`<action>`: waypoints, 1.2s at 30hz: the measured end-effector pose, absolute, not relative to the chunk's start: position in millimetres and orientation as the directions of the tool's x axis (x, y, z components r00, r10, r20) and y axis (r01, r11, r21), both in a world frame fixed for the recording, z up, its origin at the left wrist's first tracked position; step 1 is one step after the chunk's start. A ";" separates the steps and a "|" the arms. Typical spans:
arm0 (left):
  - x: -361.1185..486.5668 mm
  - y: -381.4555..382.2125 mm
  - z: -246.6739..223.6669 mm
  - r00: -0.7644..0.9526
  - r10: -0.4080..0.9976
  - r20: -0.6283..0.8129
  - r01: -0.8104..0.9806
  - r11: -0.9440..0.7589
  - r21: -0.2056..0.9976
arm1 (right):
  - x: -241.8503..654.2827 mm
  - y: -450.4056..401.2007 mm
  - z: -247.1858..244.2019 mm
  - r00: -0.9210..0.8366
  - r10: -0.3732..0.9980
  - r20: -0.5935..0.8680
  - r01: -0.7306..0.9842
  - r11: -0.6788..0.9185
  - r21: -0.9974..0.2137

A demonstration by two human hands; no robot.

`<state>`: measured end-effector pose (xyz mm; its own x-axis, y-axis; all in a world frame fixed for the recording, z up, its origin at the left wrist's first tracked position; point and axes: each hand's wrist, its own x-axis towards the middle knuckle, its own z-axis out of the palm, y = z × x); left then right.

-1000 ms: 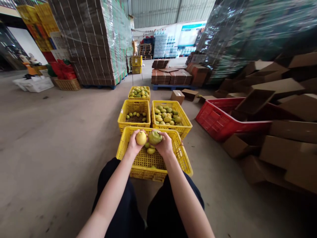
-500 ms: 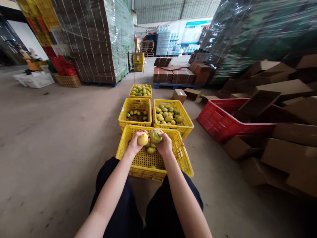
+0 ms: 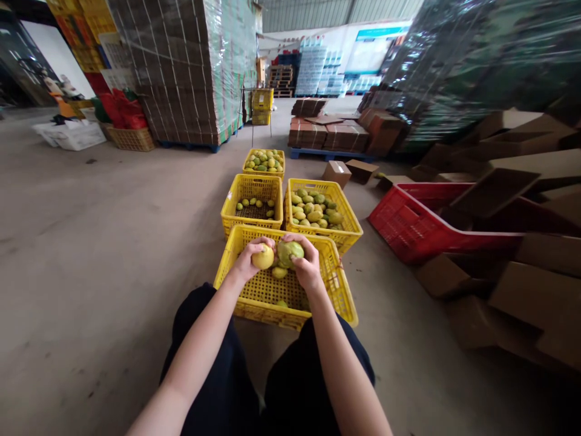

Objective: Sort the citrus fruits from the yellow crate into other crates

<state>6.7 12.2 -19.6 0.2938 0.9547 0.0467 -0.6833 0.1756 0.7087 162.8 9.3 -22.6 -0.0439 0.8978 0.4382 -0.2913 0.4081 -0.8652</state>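
Observation:
Wrapped round a yellow fruit (image 3: 262, 257) is my left hand (image 3: 247, 261), above the nearest yellow crate (image 3: 345, 297). Close beside it, my right hand (image 3: 309, 264) grips a larger green fruit (image 3: 289, 253), the thumb across its lower side. The two fruits are held nearly level, with a small gap between them. Below them in the crate lie a few fruits, one yellow-green fruit (image 3: 279, 273) just under my hands and another (image 3: 282, 303) near the front wall.
Behind stand a yellow crate with several fruits (image 3: 252, 224), a fuller one (image 3: 354, 233) to its right, and a third (image 3: 264, 172) farther back. A red crate (image 3: 403, 227) and cardboard boxes (image 3: 535, 297) lie at right. Flattened cartons sit on a blue pallet (image 3: 313, 153).
The green fruit has turned in my right hand, which now reaches over its top and sits slightly farther right. My left hand still holds the yellow fruit. The view has shifted slightly.

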 end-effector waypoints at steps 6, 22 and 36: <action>12.0 11.5 -14.0 0.243 0.944 -0.224 -0.756 0.329 0.566 | 154.0 11.7 -21.6 -0.039 0.994 0.102 -0.462 0.073 -0.884; 4.8 17.3 -18.6 0.224 0.819 -0.528 -0.874 0.409 0.263 | 146.3 25.8 -36.2 -0.344 0.838 -0.424 -0.616 -0.542 -0.572; -2.4 21.2 -32.6 0.311 0.799 -0.515 -0.815 0.503 0.288 | 148.6 31.8 -49.6 -0.328 0.852 -0.408 -0.642 -0.518 -0.566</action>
<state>-2.4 21.2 -32.6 0.3107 0.7987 -0.5153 -0.8149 0.5029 0.2882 148.6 31.8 -49.6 -0.3275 0.8521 -0.4083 -0.6419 -0.5177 -0.5657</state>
